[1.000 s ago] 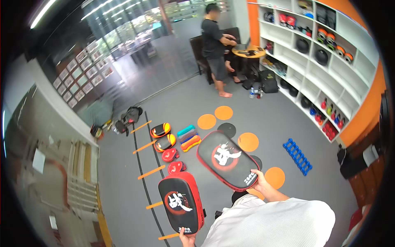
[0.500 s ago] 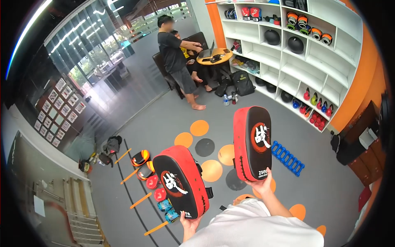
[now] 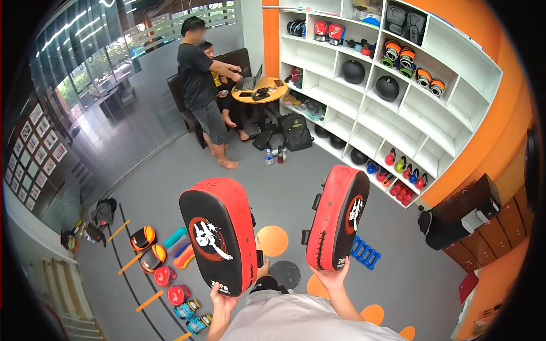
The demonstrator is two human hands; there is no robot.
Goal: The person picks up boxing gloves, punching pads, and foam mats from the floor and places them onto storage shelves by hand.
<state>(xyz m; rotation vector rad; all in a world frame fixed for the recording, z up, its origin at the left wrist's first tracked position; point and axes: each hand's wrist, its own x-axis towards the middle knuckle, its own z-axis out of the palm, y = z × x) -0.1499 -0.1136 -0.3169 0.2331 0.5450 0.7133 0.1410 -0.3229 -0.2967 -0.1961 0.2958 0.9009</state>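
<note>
My left hand is closed on the lower end of a kick pad, which has a black face, red sides and a white character in a red ring. It stands nearly upright, leaning a little left. A matching kick pad is gripped at its bottom end by my right hand, its face turned to the right. The two pads are apart, with floor showing between them. Black straps stick out from their inner sides. Fingers behind the pads are partly hidden.
Boxing gloves and other pads lie on the floor at left. Blue dumbbells lie beyond the right pad. Two people are by a round table with a laptop. White shelves hold balls, kettlebells and gloves.
The view has swung right, so the room has slid left. The right pad sits lower in view and the left pad higher, so they are more level. Both hands keep their hold.
</note>
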